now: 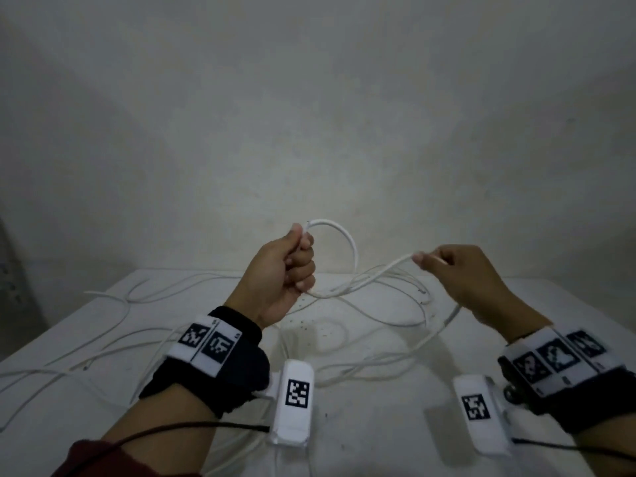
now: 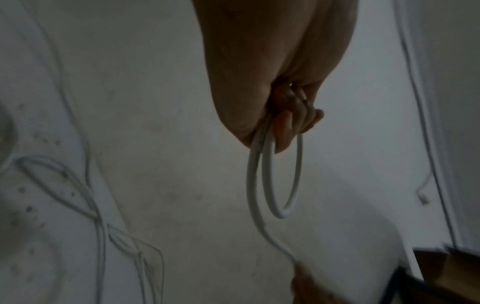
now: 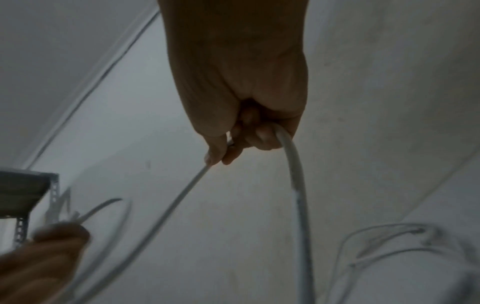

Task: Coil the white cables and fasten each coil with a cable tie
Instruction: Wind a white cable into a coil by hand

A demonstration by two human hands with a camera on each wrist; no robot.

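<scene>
My left hand [image 1: 296,256] is fisted around a white cable [image 1: 352,249], holding one small loop of it up above the table. The left wrist view shows the same loop [image 2: 283,185] hanging from the curled fingers [image 2: 298,115]. From that fist the cable runs right to my right hand [image 1: 430,261], which pinches it between thumb and fingers, as the right wrist view confirms with the cable [image 3: 296,174] passing through the fingers [image 3: 262,139]. The rest of the cable drops to the table. No cable tie is visible.
Several loose white cables [image 1: 137,342] sprawl over the white table [image 1: 395,428], crossing left, centre and right. A bare wall [image 1: 309,115] stands behind. A metal shelf corner [image 3: 28,193] shows at the left of the right wrist view.
</scene>
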